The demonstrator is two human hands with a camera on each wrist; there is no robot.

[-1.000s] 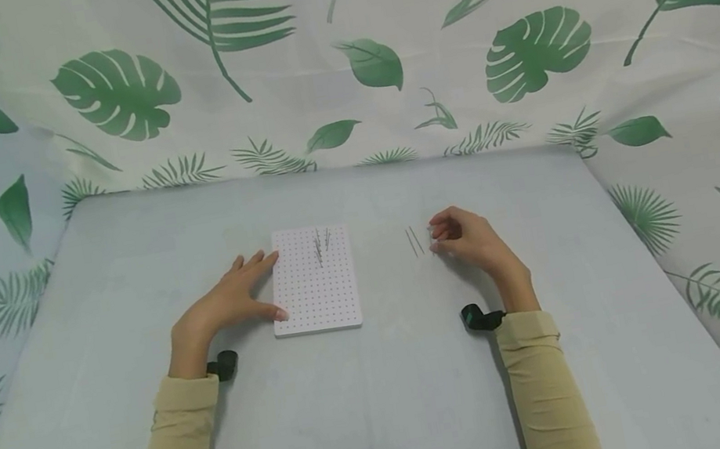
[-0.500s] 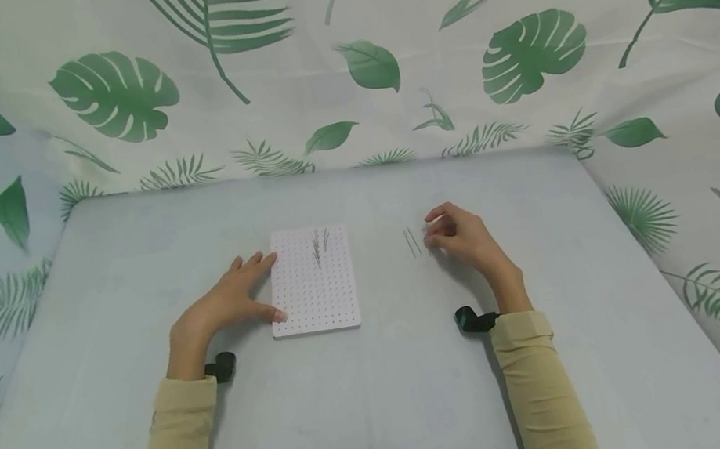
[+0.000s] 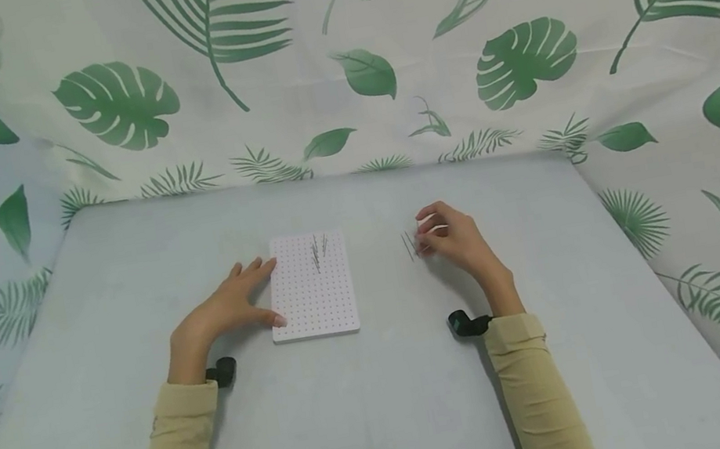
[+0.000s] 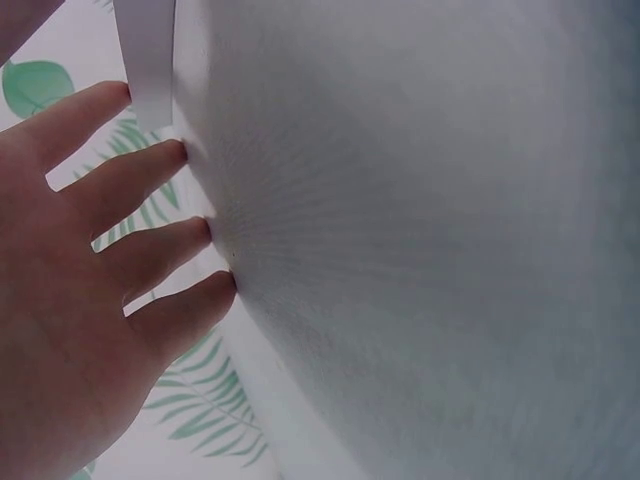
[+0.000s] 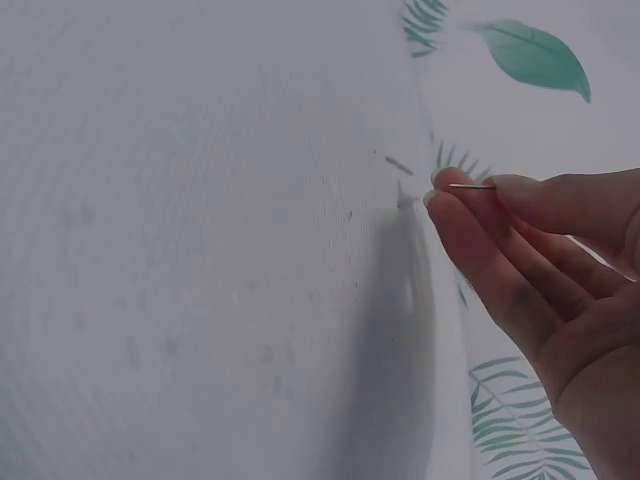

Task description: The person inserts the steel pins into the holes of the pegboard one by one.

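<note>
A white board with rows of small holes [image 3: 312,304] lies flat on the table, and several thin metal pins [image 3: 317,255] stand in its far part. At the board's left edge is my left hand [image 3: 222,305], thumb and fingers spread, touching its side. In the left wrist view, a fingertip meets the board's side [image 4: 148,60] while the other fingertips rest at the tabletop. My right hand [image 3: 465,246] is to the right of the board, over the table. Between thumb and fingertips it pinches a thin metal pin [image 5: 472,186]. Loose pins [image 3: 407,247] lie just left of its fingertips.
The table [image 3: 363,414] has a pale cover. A leaf-print curtain [image 3: 295,92] hangs along its back and sides. Dark wrist cameras [image 3: 468,322] sit at both wrists.
My right hand has moved slightly left, its fingertips now overlapping the loose pins in the head view. The left hand stays at the board's edge. The head view has shifted a little.
</note>
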